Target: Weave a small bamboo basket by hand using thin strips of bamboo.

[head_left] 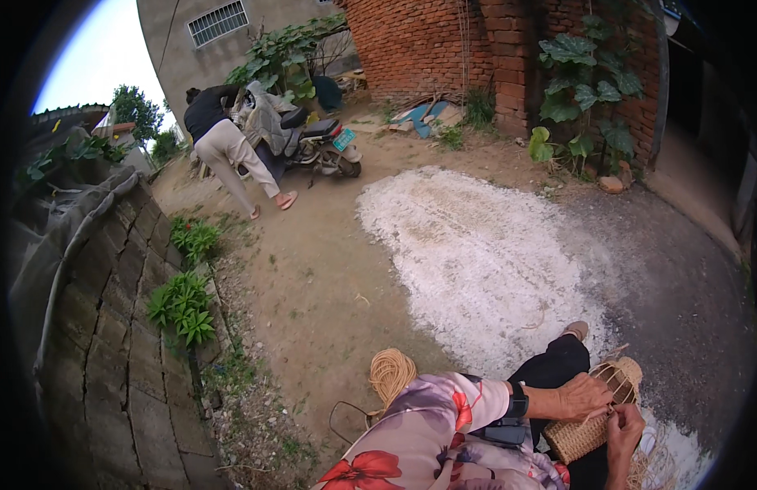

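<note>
A half-woven straw basket lies tilted over my lap at the lower right. Its lower part is tightly woven, while bare ribs run toward a flared end. My left hand, with a black band on its wrist, reaches across the ribs, fingers bent and pressed together at a strand. Close beside it, my right hand pinches at the same spot by the basket's edge. A thin straw strand seems to pass between the fingertips, though it is small and partly hidden. Loose straw strands hang beside my right hand.
A coil of straw cord sits left of my lap. White gravel spreads ahead of my foot. Farther off, a person bends over a scooter. A block wall borders the left; a brick wall stands behind.
</note>
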`<state>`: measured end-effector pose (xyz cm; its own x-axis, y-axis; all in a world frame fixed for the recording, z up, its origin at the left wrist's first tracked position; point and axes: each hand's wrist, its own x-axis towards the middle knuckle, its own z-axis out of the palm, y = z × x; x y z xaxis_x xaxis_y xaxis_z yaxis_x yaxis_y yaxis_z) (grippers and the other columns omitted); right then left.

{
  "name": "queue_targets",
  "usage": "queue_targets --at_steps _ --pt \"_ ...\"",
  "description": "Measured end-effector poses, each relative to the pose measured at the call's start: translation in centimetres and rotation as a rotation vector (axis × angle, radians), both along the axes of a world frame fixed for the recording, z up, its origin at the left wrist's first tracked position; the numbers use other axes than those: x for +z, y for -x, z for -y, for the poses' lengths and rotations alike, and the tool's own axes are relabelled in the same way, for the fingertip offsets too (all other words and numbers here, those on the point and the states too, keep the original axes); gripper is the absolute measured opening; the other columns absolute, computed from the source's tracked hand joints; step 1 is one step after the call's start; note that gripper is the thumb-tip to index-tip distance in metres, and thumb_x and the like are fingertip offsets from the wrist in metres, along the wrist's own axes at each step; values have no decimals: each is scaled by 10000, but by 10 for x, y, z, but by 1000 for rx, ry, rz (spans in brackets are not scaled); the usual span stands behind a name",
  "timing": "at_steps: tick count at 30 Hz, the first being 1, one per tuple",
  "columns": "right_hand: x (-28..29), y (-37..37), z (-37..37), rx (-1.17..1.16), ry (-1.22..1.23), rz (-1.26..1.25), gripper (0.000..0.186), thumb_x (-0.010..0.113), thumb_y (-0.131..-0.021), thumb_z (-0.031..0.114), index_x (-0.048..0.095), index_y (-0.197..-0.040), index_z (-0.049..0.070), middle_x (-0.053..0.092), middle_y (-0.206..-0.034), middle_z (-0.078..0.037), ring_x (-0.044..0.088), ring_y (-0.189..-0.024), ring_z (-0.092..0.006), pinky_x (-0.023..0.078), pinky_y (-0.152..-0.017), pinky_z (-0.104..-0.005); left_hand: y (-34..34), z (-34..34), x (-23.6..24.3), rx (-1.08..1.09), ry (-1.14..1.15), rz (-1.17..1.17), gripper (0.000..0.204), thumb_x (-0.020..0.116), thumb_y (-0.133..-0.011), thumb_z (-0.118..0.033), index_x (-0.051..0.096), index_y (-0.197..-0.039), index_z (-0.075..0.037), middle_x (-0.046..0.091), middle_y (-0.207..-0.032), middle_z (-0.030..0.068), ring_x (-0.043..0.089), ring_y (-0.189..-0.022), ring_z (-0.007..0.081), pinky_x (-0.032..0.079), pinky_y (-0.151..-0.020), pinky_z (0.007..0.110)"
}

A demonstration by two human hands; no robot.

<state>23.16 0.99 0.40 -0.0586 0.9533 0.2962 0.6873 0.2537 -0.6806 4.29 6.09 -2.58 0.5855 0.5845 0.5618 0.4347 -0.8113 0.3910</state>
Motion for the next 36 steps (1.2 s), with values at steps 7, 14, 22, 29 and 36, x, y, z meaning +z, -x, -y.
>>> queue_targets --at_steps 7,14,22,29,36 --pt "3 -8 16 57 -268 189 110 578 -661 -61 584 -751 1 515 -653 -129 535 -549 -280 414 -510 -363 -1 9 12 -128 93 -101 247 602 -882 -277 569 -854 -33 610 -799 149 640 -739 353 481 -580 442" --pt "14 15 7 131 -332 246 119 637 -682 -1 532 -714 44 486 -652 -99 553 -602 -298 442 -527 -397 45 19 14 -56 221 -88 250 542 -939 -317 578 -909 -71 637 -819 116 651 -757 324 507 -623 436" --pt "18 -17 22 -107 -173 -61 179 620 -794 -10 644 -967 33 557 -791 -95 598 -642 -242 474 -564 -325 81 -12 33 266 426 -108 218 579 -830 -5 548 -1035 -72 613 -834 105 633 -775 303 495 -679 416" --pt "14 9 23 -9 -234 -18 185 641 -786 3 633 -967 41 531 -827 -104 603 -753 -290 492 -654 -384 34 7 61 30 373 55 143 612 -839 -39 612 -982 -49 607 -876 110 636 -725 273 510 -659 363" --pt "1 8 22 67 -204 -21 161 607 -796 0 587 -954 27 513 -851 -118 574 -819 -319 477 -708 -411 18 37 49 175 264 -191 257 715 -816 -247 565 -896 -55 626 -822 111 642 -684 313 501 -585 409"
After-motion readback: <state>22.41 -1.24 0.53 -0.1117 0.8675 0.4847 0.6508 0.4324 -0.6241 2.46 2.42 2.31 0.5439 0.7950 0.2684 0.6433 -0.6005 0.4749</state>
